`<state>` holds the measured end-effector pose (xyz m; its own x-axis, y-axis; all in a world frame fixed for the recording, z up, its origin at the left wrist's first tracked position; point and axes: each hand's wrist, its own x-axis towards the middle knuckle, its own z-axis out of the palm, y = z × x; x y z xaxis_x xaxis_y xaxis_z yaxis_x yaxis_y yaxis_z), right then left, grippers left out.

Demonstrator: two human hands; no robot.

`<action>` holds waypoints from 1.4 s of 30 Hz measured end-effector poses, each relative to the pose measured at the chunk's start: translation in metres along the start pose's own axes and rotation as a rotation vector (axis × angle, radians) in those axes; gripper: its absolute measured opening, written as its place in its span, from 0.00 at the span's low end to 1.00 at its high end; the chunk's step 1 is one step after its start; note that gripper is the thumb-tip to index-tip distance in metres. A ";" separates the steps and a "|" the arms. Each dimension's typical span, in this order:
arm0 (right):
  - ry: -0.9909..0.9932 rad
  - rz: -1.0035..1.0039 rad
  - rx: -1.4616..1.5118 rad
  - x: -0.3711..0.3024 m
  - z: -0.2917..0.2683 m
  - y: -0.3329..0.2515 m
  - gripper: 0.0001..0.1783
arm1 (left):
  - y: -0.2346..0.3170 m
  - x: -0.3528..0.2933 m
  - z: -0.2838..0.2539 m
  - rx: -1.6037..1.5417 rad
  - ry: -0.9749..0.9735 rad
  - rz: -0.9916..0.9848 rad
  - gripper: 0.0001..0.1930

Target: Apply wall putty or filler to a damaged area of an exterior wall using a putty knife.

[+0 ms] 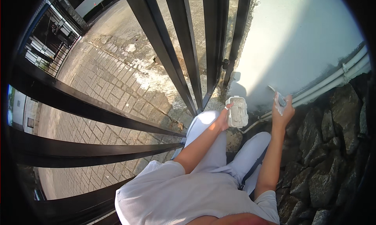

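Note:
My left hand point(224, 117) grips a white rectangular plastic tub point(237, 122) by its left side, the thumb over the rim. Pale grey paste point(238, 107) lies inside the tub. On the right, my right hand point(285, 111) is closed around a putty knife point(281, 101) smeared with whitish paste. Its blade tip points up and left, close to the pale wall point(290, 41); whether it touches the wall I cannot tell. The fingers partly hide the handle.
Black metal gate bars point(172, 45) rise on my left and ahead. White pipes point(325, 84) run along the wall's foot at the right. Rough dark stones point(325, 166) lie below them. Beyond the bars is brick paving point(105, 84). My knees are bent beneath the tub.

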<state>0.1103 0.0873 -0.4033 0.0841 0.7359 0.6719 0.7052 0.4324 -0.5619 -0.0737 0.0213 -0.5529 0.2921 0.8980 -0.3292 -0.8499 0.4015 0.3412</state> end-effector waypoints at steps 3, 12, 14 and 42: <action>0.093 -0.074 0.034 -0.005 -0.006 -0.011 0.18 | 0.009 -0.010 -0.005 0.008 -0.034 0.010 0.31; -0.085 0.243 0.389 -0.104 -0.002 0.042 0.14 | 0.005 0.009 -0.021 -0.170 -0.101 0.095 0.31; -0.083 0.364 0.516 -0.115 -0.006 0.029 0.12 | 0.003 0.006 -0.019 -0.160 -0.154 0.193 0.29; -0.431 0.935 1.062 -0.063 0.117 0.033 0.15 | 0.011 -0.008 -0.009 -0.205 0.031 0.437 0.28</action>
<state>0.0457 0.1159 -0.5208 -0.1377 0.9680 -0.2096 -0.3350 -0.2446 -0.9099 -0.0898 0.0167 -0.5540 -0.1221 0.9676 -0.2211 -0.9600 -0.0586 0.2739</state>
